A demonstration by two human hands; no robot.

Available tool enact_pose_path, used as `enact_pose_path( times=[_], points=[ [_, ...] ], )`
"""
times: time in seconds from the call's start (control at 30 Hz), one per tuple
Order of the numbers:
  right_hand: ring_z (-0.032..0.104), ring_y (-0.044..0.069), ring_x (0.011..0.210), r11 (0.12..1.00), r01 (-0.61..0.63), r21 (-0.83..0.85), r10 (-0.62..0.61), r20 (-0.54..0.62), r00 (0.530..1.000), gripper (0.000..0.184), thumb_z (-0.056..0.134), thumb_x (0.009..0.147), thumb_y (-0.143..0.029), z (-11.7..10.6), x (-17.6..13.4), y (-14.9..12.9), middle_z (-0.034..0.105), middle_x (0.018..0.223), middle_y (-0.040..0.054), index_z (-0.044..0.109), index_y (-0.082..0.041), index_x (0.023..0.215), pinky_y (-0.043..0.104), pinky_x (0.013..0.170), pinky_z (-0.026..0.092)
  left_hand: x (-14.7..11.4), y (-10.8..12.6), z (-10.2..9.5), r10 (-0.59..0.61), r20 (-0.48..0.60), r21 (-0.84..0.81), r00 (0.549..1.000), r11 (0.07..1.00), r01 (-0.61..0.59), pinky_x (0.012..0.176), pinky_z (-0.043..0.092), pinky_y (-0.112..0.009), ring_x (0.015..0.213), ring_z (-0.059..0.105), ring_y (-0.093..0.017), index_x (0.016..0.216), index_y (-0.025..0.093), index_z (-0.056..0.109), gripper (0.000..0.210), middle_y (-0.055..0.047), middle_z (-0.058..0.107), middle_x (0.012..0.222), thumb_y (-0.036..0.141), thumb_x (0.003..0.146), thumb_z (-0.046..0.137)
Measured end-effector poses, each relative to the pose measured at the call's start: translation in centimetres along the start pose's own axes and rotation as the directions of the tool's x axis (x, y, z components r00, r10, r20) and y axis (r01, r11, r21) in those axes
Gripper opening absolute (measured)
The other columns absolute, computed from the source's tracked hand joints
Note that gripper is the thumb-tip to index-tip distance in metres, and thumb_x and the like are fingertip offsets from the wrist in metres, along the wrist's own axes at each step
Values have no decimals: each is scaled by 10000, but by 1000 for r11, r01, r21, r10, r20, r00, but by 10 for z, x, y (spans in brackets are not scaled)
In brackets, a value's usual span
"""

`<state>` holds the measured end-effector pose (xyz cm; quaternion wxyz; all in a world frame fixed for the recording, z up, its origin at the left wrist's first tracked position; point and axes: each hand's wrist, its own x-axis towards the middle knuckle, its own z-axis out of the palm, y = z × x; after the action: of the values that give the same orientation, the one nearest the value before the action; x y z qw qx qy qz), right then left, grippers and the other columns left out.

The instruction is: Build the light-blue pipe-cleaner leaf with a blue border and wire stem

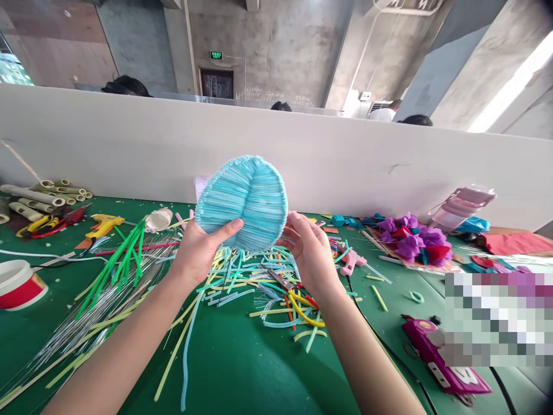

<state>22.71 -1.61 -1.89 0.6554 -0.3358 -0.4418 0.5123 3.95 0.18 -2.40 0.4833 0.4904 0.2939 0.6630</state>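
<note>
A light blue leaf shape (246,199), made of fuzzy pipe cleaners with a centre rib and a trimmed rim, is held up above the table. My left hand (203,245) grips its lower left, with the thumb across the front and the other fingers hidden behind. On the lower right rim, the curled fingers of my right hand (313,248) pinch the edge; their exact contact is partly hidden. Below the hands lie cut pipe cleaners (233,294) in blue, green and yellow. Scissors with yellow and red handles (305,305) rest among them, near my right wrist.
Left: bamboo pieces (47,199), pliers (38,225), a yellow glue gun (103,225), green pipe cleaners (125,265) and a paper cup (19,285). Right: a pink glue gun (352,262), purple petals (410,245), a bottle (462,207), a purple power strip (444,357). A white partition (345,161) stands behind.
</note>
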Motion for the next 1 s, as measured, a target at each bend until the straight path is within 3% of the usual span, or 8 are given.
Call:
enact_pose_path(
  times=[0.23,0.37,0.43,0.5,0.67,0.8,0.87,1.0],
  points=[
    [601,255,1235,999,-49,-9,47,-156,987,508,710,798,-571,3,1,5,660,1305,44,645,-308,1228,405,989,505,-2,-4,-5,169,-7,323,986,933,-157,954,579,-396,1043,727,-263,1084,159,745,327,-83,781,1106,334,811,788],
    [633,273,1189,982,-136,130,132,41,990,521,682,802,-633,15,-12,-5,652,1318,64,662,-285,1190,423,929,553,-8,-7,-8,534,391,684,750,376,-625,1051,522,-410,1167,682,-239,1283,206,675,351,-80,708,1295,137,963,549],
    [690,227,1020,969,-163,184,152,71,986,418,704,815,-565,17,-14,-6,716,1160,53,690,-254,1094,382,856,580,-10,-11,-8,496,637,638,589,89,-765,1171,403,-460,1367,532,-242,1455,232,527,533,-89,576,1469,31,967,452],
    [696,175,889,964,-142,223,152,-30,988,283,756,800,-430,13,-10,-4,743,1028,18,702,-238,1002,329,810,590,-9,-15,-7,345,746,614,569,-26,-789,1230,276,-531,1495,340,-274,1560,232,359,633,-119,418,1589,48,966,476],
    [703,177,909,967,-116,228,159,-180,971,180,754,790,-316,-15,16,5,766,1006,-4,715,-237,946,306,794,603,1,-16,-16,122,659,724,742,164,-670,1230,144,-621,1554,30,-381,1624,233,127,1024,-169,31,1695,527,844,721],
    [704,206,991,972,-139,192,168,-142,975,223,715,817,-315,-27,27,5,773,1018,2,728,-238,1026,331,840,605,10,-7,-27,-26,292,746,956,631,-211,1183,332,-551,1509,289,-346,1570,257,295,794,-156,285,1650,589,912,594],
    [703,208,1005,971,-149,188,172,-116,978,234,703,829,-316,-27,27,4,774,1019,1,730,-239,1048,327,842,606,12,-3,-28,-214,213,602,953,797,44,1080,478,-486,1384,498,-325,1459,231,471,663,-157,508,1515,574,908,605],
    [702,216,1036,963,-173,206,197,-101,975,231,692,838,-307,-26,26,5,776,1048,6,731,-236,1054,340,867,605,14,-1,-26,-449,227,431,864,842,324,875,593,-394,996,732,-264,1232,189,663,528,-124,737,1188,532,834,718]
  ],
)
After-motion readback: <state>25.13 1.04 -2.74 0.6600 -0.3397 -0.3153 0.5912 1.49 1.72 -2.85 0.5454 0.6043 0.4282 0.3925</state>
